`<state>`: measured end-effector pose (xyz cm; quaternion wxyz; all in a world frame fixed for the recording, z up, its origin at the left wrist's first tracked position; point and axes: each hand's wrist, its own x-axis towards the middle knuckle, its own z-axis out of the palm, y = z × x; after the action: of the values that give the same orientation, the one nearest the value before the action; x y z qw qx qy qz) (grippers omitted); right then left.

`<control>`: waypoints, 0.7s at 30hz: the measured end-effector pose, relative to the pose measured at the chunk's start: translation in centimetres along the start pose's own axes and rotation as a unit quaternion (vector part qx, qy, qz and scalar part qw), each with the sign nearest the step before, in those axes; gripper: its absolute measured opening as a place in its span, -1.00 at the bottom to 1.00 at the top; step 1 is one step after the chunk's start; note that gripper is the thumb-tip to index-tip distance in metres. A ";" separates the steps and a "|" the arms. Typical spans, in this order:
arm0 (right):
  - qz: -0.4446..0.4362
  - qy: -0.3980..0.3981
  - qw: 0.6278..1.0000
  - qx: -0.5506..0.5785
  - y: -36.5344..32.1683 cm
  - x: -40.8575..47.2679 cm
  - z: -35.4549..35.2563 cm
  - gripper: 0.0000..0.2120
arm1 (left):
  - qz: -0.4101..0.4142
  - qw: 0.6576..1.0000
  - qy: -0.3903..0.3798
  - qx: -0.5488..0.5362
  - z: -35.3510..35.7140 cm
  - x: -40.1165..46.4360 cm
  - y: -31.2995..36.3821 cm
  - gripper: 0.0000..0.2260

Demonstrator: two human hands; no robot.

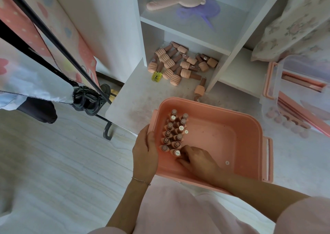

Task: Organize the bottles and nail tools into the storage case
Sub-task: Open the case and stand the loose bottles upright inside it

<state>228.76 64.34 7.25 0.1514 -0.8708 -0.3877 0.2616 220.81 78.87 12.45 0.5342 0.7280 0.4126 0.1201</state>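
A pink storage case (pixel 232 116) sits in front of me on the floor, tilted toward me. Several brown-capped bottles (pixel 171 133) stand in two rows along its left wall. My left hand (pixel 145 153) grips the case's left rim. My right hand (pixel 198 159) is inside the case, fingers curled at the nearest bottle (pixel 175 152) in the row; whether it holds that bottle I cannot tell. More pink and brown bottles (pixel 180 64) lie in a loose pile on the bottom shelf, with one yellow bottle (pixel 156 76) among them.
A clear lid with pink handle (pixel 271 80) and pink tool trays (pixel 301 109) lie at the right. A pink hairbrush (pixel 171 1) and purple comb (pixel 198 12) rest on an upper shelf. A black rack leg (pixel 107 132) and dark shoes (pixel 89 98) stand at the left.
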 end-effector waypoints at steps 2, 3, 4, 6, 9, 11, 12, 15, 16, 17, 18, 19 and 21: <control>-0.002 -0.003 1.000 0.027 0.3 -0.2 -0.4 -0.71 | 0.000 1.000 -0.001 0.000 0.0 0.0 0.0 -0.72; 0.000 -0.002 0.999 0.036 0.5 -0.4 -0.6 -0.72 | -0.001 1.000 -0.002 -0.001 -0.1 0.0 0.0 -0.72; 0.002 0.001 0.999 0.039 0.7 -0.5 -0.9 -0.72 | -0.001 1.000 -0.003 -0.001 -0.1 0.0 0.0 -0.72; 0.006 0.010 0.999 0.034 1.2 -0.7 -1.3 -0.73 | -0.002 1.000 -0.003 -0.002 -0.1 0.1 0.0 -0.72; 0.008 0.014 0.999 0.030 1.4 -0.7 -1.4 -0.75 | -0.002 1.000 -0.005 -0.001 -0.1 0.1 -0.1 -0.72; 0.009 0.010 0.999 0.035 1.1 -0.5 -1.2 -0.77 | -0.002 1.000 -0.005 -0.003 -0.1 0.1 -0.1 -0.72; 0.010 0.009 0.999 0.040 0.9 -0.4 -1.1 -0.79 | -0.003 1.000 -0.005 -0.004 -0.1 0.1 -0.1 -0.72; 0.021 0.012 0.998 0.057 0.5 0.1 -1.0 -0.82 | -0.002 1.000 -0.009 0.001 -0.1 0.1 -0.1 -0.72; 0.027 0.014 0.998 0.061 0.5 0.3 -1.0 -0.83 | -0.001 1.000 -0.010 0.001 -0.2 0.1 -0.1 -0.72; 0.033 0.015 0.997 0.062 0.5 0.4 -1.0 -0.84 | 0.000 1.000 -0.011 0.002 -0.2 0.1 -0.1 -0.72; 0.038 0.016 0.997 0.061 0.5 0.5 -1.0 -0.84 | 0.000 1.000 -0.013 0.001 -0.2 0.1 -0.1 -0.72; 0.041 0.016 0.997 0.059 0.5 0.6 -1.0 -0.84 | 0.000 1.000 -0.014 0.001 -0.2 0.1 -0.1 -0.71; 0.044 0.015 0.997 0.058 0.4 0.6 -0.9 -0.84 | 0.002 1.000 -0.014 0.002 -0.2 0.1 -0.1 -0.71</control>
<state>229.89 64.48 7.61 0.1957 -0.8807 -0.3308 0.2767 220.71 79.05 12.44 0.5387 0.7313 0.4037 0.1099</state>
